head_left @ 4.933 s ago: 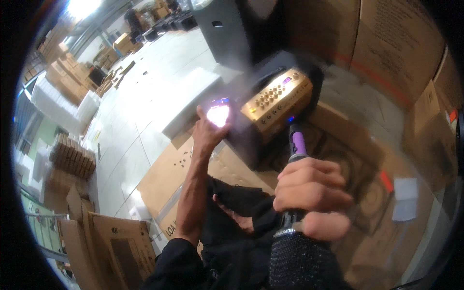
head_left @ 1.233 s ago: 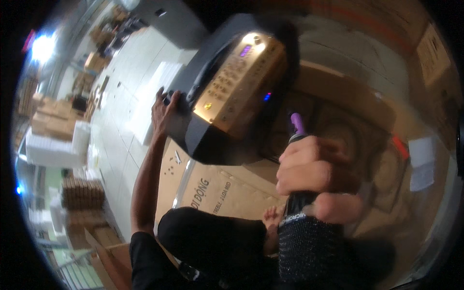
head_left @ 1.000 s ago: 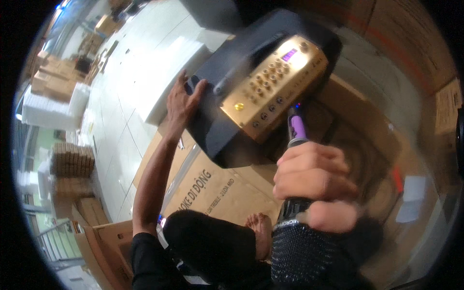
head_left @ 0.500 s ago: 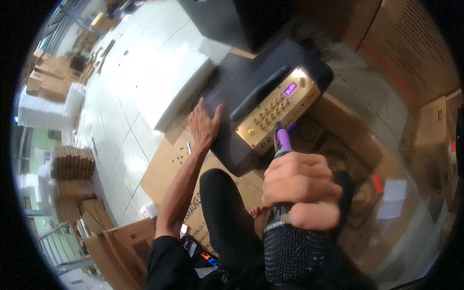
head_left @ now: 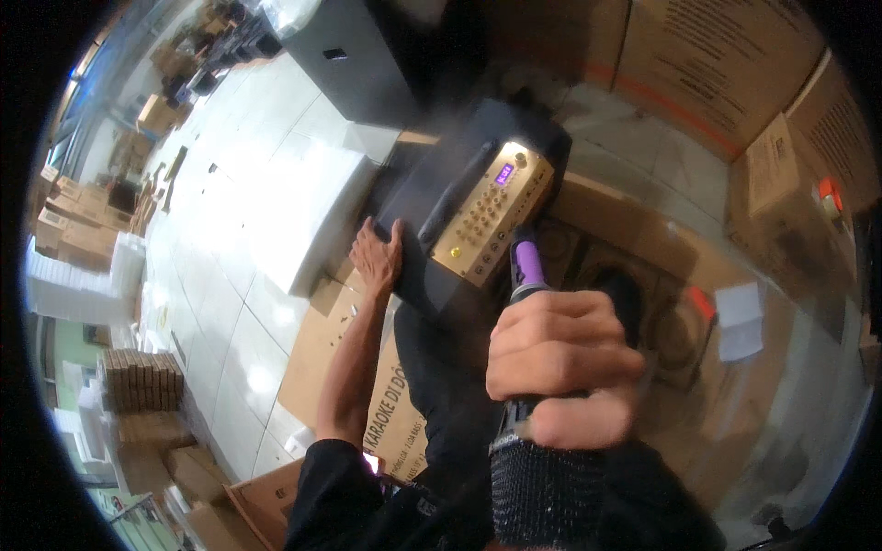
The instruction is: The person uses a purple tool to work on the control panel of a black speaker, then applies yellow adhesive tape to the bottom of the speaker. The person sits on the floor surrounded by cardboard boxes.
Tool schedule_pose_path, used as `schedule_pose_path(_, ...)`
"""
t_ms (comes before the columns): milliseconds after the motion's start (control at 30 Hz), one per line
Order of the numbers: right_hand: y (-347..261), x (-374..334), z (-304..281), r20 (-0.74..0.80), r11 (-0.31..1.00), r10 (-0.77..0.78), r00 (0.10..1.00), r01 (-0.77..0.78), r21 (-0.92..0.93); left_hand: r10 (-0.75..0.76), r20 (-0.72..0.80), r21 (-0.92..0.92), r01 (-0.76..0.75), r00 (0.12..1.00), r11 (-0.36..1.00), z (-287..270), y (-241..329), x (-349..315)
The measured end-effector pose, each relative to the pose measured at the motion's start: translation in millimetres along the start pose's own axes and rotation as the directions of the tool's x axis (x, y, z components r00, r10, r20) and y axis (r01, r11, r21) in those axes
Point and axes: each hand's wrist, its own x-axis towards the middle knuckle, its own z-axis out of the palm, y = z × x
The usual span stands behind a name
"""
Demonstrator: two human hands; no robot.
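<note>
A black microphone (head_left: pixel 548 487) with a purple band near its tail is gripped in my right hand (head_left: pixel 565 367), its mesh head toward me. Beyond its tail lies a black portable speaker (head_left: pixel 413 207) with a carry handle. Its gold control panel (head_left: pixel 491 213) carries several small knobs, a yellow button and a lit purple display. My left hand (head_left: pixel 375 255) rests with fingers spread on the speaker's left edge. The palm side of that hand is hidden.
Under the speaker lies a flat cardboard sheet (head_left: pixel 317 358). White foam (head_left: pixel 317 220) is at its left, and a large black cabinet (head_left: pixel 354 69) stands behind. Cardboard boxes (head_left: pixel 717 64) rise at the far right. A white paper (head_left: pixel 739 321) and stacked cartons (head_left: pixel 142 381) flank me.
The view has shifted, so the speaker appears farther left and more of the black cabinet shows. My right hand still holds the microphone, and my left stays on the speaker.
</note>
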Motion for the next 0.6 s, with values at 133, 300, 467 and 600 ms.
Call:
schedule_pose_path(133,-2,-4,9,-0.046,1.0,0.003,0.999,-0.002,0.013,0.012,-0.031,-0.011,-0.013,0.999,1.0,2,-4,0)
schedule_pose_path(300,-4,-5,15,-0.072,1.0,0.009,0.997,-0.008,0.019,-0.039,-0.094,-0.005,0.038,0.995,0.999,10,-7,-2)
schedule_pose_path(467,-11,-2,16,-0.104,0.998,0.001,0.995,0.006,0.064,-0.305,-0.206,-0.411,0.2,0.93,0.889,19,-28,-1)
schedule_pose_path(600,-13,-2,3,-0.048,0.998,0.005,0.999,-0.001,0.066,-0.494,0.064,-0.803,0.339,0.867,0.491,32,-66,-13)
